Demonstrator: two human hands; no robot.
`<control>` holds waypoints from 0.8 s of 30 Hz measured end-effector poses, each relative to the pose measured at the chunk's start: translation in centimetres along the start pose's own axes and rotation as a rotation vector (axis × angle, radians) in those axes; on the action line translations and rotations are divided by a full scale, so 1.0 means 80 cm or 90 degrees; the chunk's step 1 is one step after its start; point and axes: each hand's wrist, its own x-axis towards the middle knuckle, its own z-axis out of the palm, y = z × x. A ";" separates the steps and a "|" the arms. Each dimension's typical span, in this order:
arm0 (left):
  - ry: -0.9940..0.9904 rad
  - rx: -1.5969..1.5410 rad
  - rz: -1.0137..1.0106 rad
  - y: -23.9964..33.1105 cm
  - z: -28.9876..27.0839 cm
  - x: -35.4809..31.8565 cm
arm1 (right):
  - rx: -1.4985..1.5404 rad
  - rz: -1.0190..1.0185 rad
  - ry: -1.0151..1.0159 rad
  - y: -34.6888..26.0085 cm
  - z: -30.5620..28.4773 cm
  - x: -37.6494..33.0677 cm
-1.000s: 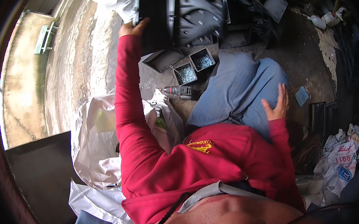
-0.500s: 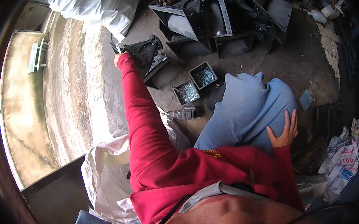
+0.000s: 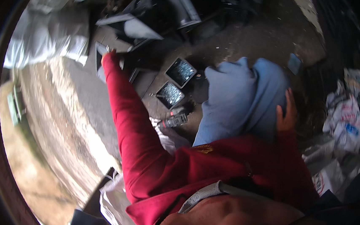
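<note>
My left arm stretches far forward, and my left hand [image 3: 108,57] is closed at the edge of a flat black panel [image 3: 100,67] with pale edges. Motion blur hides its separate fingers. More dark parts beside that wrist are lost in shadow. My right hand [image 3: 288,114] rests on the blue cloth [image 3: 249,96] over my leg, fingers stretched and holding nothing. Between my left arm and the cloth lie two square dark trays, the farther tray [image 3: 172,80] and the nearer tray [image 3: 162,88], both holding small shiny screws. A cordless drill [image 3: 174,120] lies just nearer than them.
Large black angular parts [image 3: 132,26] are piled at the far side. White sacking [image 3: 50,39] stands far left, beside a bright ground strip [image 3: 58,103]. Crumpled printed bags [image 3: 346,121] lie at the right, and a white sack [image 3: 116,202] is near my left side.
The view has turned, so most things sit farther left and the picture is blurred. The black panel in my left hand now stands at a different angle. My right hand stays on the leg.
</note>
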 end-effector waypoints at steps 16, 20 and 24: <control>-0.115 -0.478 0.141 0.057 0.150 -0.356 | -0.286 0.591 -0.474 0.362 0.009 -0.088; -0.218 -0.481 0.135 0.100 0.211 -0.472 | -0.211 0.706 -0.261 0.476 -0.017 -0.020; -0.237 -0.333 0.139 0.141 0.203 -0.497 | -0.277 0.661 0.028 0.582 -0.059 0.063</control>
